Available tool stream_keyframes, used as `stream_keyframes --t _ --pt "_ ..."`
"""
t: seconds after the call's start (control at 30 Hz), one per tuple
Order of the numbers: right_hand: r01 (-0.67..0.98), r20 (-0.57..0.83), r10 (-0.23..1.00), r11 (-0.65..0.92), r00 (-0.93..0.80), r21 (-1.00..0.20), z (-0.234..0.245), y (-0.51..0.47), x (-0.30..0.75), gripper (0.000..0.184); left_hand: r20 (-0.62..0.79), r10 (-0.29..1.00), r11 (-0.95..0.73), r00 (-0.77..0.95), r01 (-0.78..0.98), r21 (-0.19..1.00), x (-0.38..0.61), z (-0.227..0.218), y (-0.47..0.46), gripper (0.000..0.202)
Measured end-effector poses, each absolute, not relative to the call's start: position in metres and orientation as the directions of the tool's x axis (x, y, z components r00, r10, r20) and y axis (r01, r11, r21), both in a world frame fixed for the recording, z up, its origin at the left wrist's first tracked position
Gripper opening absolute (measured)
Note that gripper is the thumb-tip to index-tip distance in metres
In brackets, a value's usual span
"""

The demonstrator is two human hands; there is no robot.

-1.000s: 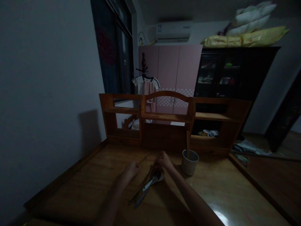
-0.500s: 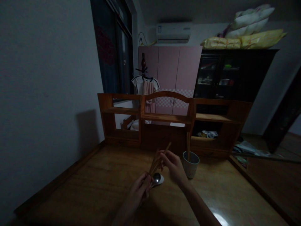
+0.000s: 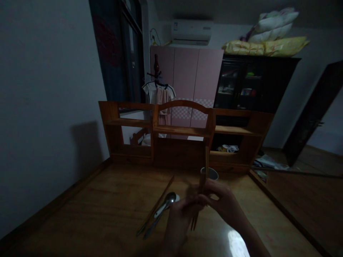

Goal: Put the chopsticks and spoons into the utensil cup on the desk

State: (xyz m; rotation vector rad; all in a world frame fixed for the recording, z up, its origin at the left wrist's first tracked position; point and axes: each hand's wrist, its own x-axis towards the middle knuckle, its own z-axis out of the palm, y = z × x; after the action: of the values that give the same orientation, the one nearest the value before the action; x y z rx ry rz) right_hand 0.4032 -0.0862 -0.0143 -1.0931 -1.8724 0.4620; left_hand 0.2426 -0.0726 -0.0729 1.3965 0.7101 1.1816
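Both hands meet in front of the cup [image 3: 213,174]. My left hand [image 3: 184,212] is closed around several wooden chopsticks [image 3: 195,222], whose lower ends stick out below the fingers. Against it, my right hand [image 3: 221,198] is closed on the same bunch; its upper part is blurred. Chopsticks [image 3: 207,157] rise above the cup, partly behind the hands. Left of my hands, more chopsticks [image 3: 158,203] lie slanted on the table. Beside them rests a metal spoon [image 3: 170,197] over a white spoon [image 3: 177,198], with other handles below that are hard to make out.
The wooden table [image 3: 107,203] has a raised edge [image 3: 289,210] at the right and a wooden shelf unit [image 3: 182,132] along its back. A white wall [image 3: 48,107] borders the left side. Light glares off the tabletop near my right forearm.
Both hands have moved right towards the cup with chopsticks. Chopsticks now lie loose beside the spoons, where my left hand was. The view has turned slightly right.
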Motion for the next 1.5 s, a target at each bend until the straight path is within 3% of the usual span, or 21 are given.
stream_keyframes --t 0.2,0.47,0.67,0.9,1.5 --pt "0.518 0.479 0.844 0.529 -0.241 -0.672 -0.025 -0.086 0.408 0.006 0.188 0.945 -0.136 0.267 -0.201 0.970 0.251 -0.084 -0.071 0.027" --pt "0.463 0.484 0.831 0.555 -0.273 -0.691 -0.022 -0.091 0.406 0.003 0.179 0.940 -0.150 0.290 -0.118 0.982 0.250 -0.089 -0.069 0.019" --pt "0.443 0.444 0.850 0.527 -0.285 -0.725 -0.019 -0.094 0.409 0.009 0.168 0.910 -0.164 0.378 -0.041 0.986 0.247 -0.092 -0.067 0.015" --pt "0.457 0.449 0.849 0.529 -0.280 -0.715 -0.023 -0.097 0.412 0.013 0.211 0.857 -0.203 0.471 -0.068 0.977 0.246 -0.092 -0.068 0.020" --pt "0.470 0.425 0.855 0.518 -0.296 -0.715 -0.028 -0.095 0.412 0.019 0.200 0.878 -0.217 0.436 -0.010 0.976 0.244 -0.087 -0.072 0.020"
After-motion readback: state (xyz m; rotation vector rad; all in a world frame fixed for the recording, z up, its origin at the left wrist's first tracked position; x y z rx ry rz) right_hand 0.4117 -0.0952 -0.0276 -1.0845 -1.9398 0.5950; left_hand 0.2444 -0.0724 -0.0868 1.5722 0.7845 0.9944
